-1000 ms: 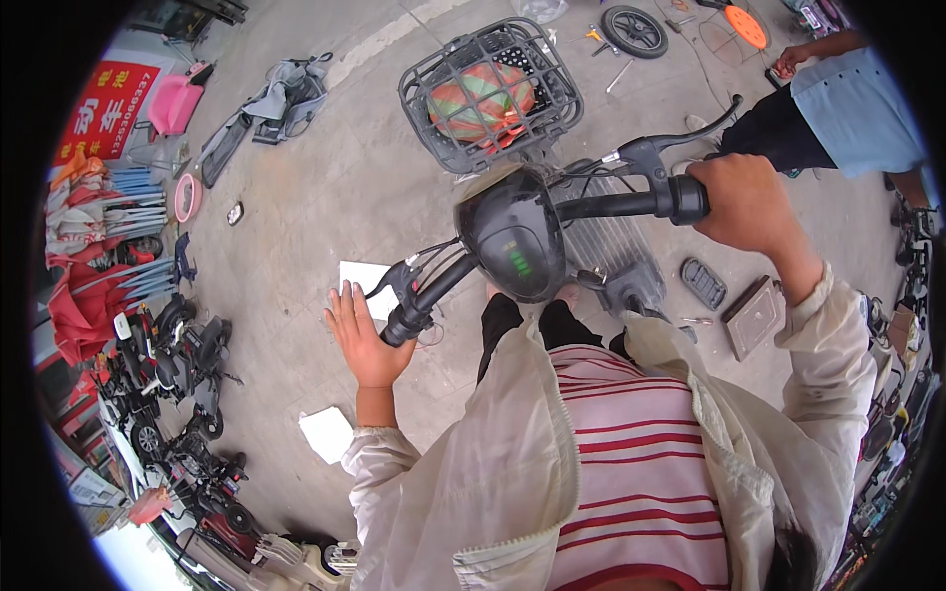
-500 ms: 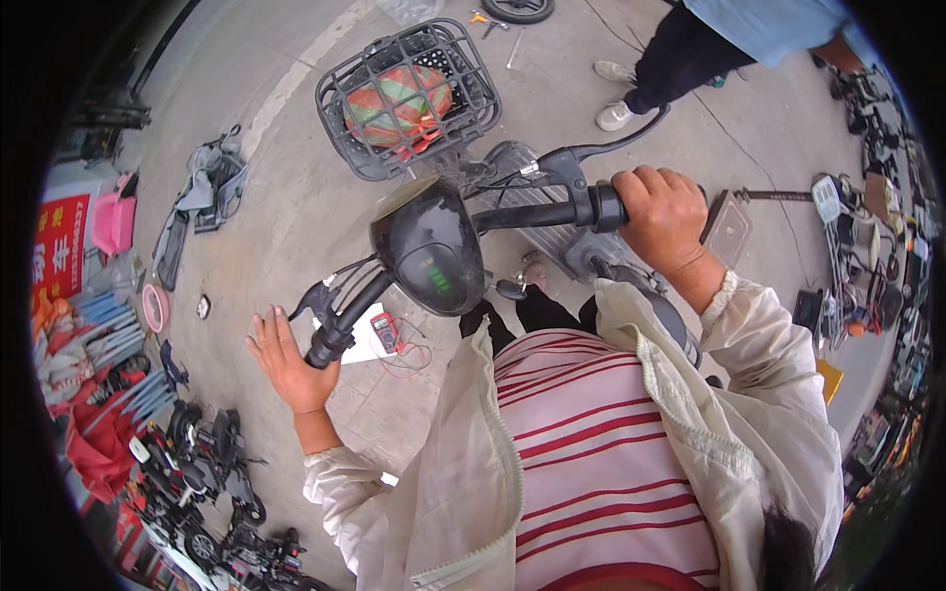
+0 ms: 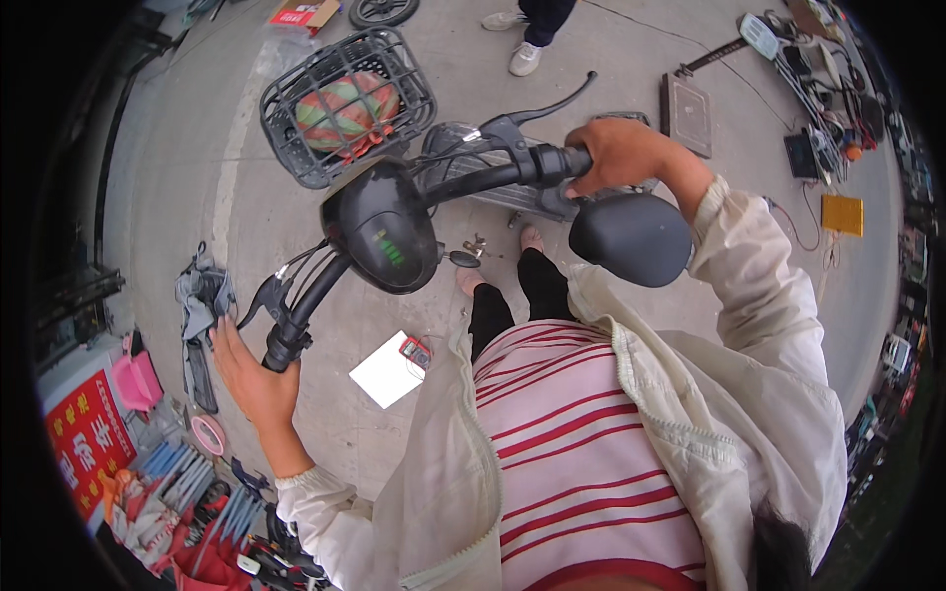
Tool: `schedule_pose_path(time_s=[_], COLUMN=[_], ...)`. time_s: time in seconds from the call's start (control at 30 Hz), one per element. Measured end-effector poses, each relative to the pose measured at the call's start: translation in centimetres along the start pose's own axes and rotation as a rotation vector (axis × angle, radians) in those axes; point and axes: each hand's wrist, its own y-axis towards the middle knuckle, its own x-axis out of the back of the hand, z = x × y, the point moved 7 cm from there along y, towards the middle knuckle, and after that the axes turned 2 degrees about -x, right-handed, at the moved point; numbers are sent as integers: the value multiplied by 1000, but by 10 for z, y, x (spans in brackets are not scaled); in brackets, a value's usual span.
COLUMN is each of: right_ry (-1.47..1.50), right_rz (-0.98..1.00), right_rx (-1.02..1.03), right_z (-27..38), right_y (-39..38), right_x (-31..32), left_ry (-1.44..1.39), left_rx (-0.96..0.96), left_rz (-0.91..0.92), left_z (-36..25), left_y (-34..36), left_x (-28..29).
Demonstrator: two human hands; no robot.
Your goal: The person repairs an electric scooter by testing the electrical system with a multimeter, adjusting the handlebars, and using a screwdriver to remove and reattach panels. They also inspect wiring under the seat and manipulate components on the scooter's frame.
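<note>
An electric scooter's handlebar (image 3: 471, 184) spans the view before me, with a dark display housing (image 3: 382, 227) showing green bars at its middle. My right hand (image 3: 623, 158) is closed around the right handlebar grip, its thumb on the near side, below the brake lever (image 3: 552, 103). My left hand (image 3: 254, 379) rests its palm against the left handlebar grip (image 3: 286, 347); its fingers stretch out past the grip, near the left brake lever (image 3: 258, 300). Ahead, a black wire basket (image 3: 419, 84) carries a red-and-green striped bundle (image 3: 345, 113). The scooter's black saddle (image 3: 633, 239) is beside my right forearm.
A white sheet (image 3: 386, 372) with a red multimeter (image 3: 414, 351) lies on the concrete. Grey cloth (image 3: 202, 295), a pink basin (image 3: 136, 382) and a red sign (image 3: 89, 433) are at left. A platform scale (image 3: 687, 113) and a yellow box (image 3: 842, 215) stand right. Another person's legs (image 3: 544, 20) show ahead.
The handlebar, basket and both hands have shifted left in the view. More of the saddle and my feet show now. The other person is mostly out of view.
</note>
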Motion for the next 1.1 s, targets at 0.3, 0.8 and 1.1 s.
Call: schedule_pose_path(time_s=[0.3, 0.8, 1.1], right_ry=[-122, -408, -397], right_rz=[-398, -1184, -808], right_rx=[-8, 119, 29], right_z=[-3, 11, 21], right_y=[-18, -70, -51], right_x=[-4, -35, -20], left_ry=[-46, -11, -14], left_rx=[-22, -70, -99], left_rz=[18, -13, -14], left_z=[1, 7, 5], left_y=[-5, -7, -8], left_x=[-9, -18, -14])
